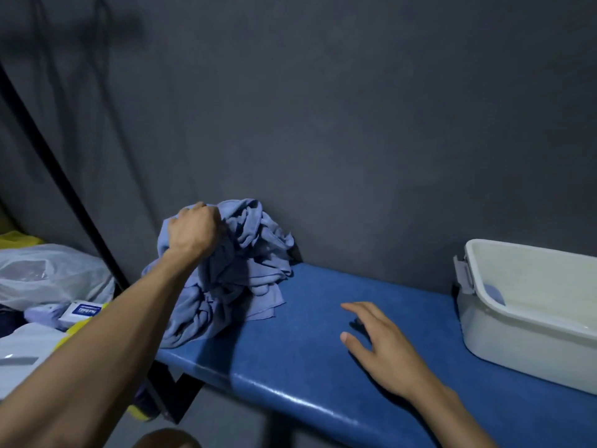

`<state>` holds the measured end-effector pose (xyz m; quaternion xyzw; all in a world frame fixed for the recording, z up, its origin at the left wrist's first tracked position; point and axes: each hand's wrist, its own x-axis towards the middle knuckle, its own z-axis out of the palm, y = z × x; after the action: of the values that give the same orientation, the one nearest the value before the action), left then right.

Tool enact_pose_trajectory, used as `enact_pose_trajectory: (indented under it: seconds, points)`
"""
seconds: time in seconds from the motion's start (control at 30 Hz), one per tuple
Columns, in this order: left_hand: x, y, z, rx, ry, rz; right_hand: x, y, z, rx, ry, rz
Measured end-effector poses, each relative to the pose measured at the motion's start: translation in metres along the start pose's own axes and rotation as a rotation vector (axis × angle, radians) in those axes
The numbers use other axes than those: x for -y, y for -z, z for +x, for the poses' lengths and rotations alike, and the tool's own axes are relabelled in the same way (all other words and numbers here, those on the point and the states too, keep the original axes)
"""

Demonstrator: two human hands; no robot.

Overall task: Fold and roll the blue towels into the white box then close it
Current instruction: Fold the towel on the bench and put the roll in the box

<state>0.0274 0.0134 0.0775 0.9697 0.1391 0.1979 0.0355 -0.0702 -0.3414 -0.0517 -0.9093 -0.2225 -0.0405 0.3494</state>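
One printed label is found on a small white packet [81, 312] at the left edge, beside the clear plastic bag [48, 273]. White lettering on a blue panel is seen, but it is inverted and too blurred to be read.

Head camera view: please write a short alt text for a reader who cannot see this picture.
A person's left hand grips the top of a crumpled pile of blue towels on a blue table against a dark wall. The right hand rests open on the table, fingers spread. An open white box stands at the right end of the table.
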Motion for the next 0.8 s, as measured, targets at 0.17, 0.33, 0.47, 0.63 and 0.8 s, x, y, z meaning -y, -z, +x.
enact_pose_trajectory:
  seconds: [0.17,0.33,0.47,0.63,0.8]
  points:
    - [-0.044,0.060,-0.001,-0.243,-0.193,-0.726,0.009,0.005,0.001,-0.121,-0.042,0.139]
    - [-0.097,0.103,-0.027,0.192,-0.417,-1.375,0.030,0.022,0.008,-0.442,-0.082,0.417]
    - [-0.123,0.060,-0.059,0.430,-0.468,-1.303,0.031,0.032,0.008,-0.567,-0.068,0.497]
    - [-0.141,-0.017,-0.090,0.599,-0.347,-1.323,0.030,0.018,0.013,-0.323,-0.058,0.672]
    - [-0.156,-0.062,-0.089,0.615,-0.248,-1.323,0.012,0.007,0.034,-0.409,-0.161,0.638]
